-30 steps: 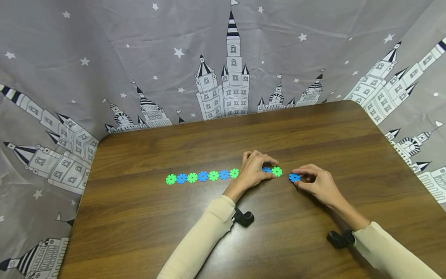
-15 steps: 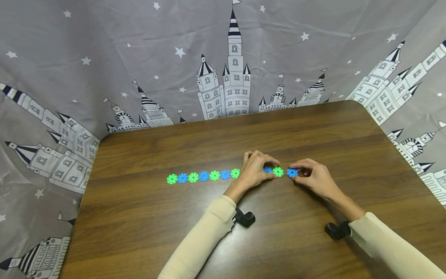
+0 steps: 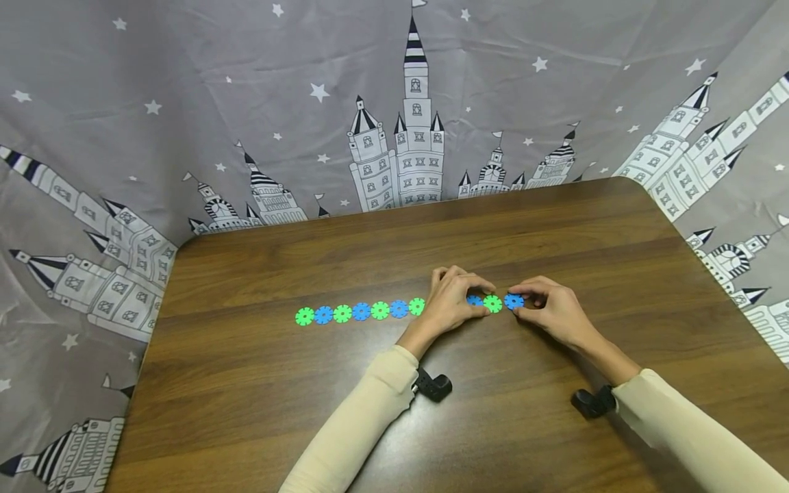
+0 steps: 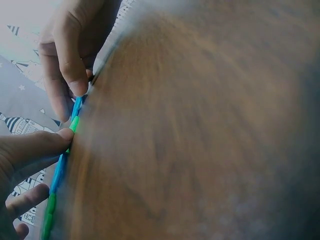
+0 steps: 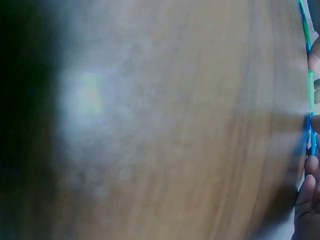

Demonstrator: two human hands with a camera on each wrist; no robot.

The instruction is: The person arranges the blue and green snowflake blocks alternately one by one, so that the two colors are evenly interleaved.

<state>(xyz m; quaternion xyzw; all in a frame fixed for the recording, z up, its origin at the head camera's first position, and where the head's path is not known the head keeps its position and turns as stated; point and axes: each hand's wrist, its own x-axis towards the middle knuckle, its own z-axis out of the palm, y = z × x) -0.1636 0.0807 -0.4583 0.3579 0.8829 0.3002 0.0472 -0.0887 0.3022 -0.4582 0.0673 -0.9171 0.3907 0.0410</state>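
A row of notched plastic discs, green and blue in turn, lies on the wooden table. My left hand (image 3: pixel 448 300) bends over the row and hides part of it. Its thumb and fingers pinch the edges of the green disc (image 3: pixel 492 304) at the right end. Just right of that, my right hand (image 3: pixel 557 309) pinches a blue disc (image 3: pixel 514 302) between thumb and fingers, edge close to the green one. In the left wrist view the blue disc (image 4: pixel 77 106) and green disc (image 4: pixel 75 123) appear edge-on. The right wrist view catches the blue disc (image 5: pixel 313 137) at its right border.
The left stretch of the row starts with a green disc (image 3: pixel 305 316). Brown wood of the table (image 3: pixel 345 260) surrounds the discs. A grey curtain (image 3: pixel 246 75) printed with castles hangs behind the table. Each wrist wears a black camera (image 3: pixel 434 386).
My right hand has brought the blue disc left and slightly away from me, up to the green end disc. My left hand has stayed in place on the row.
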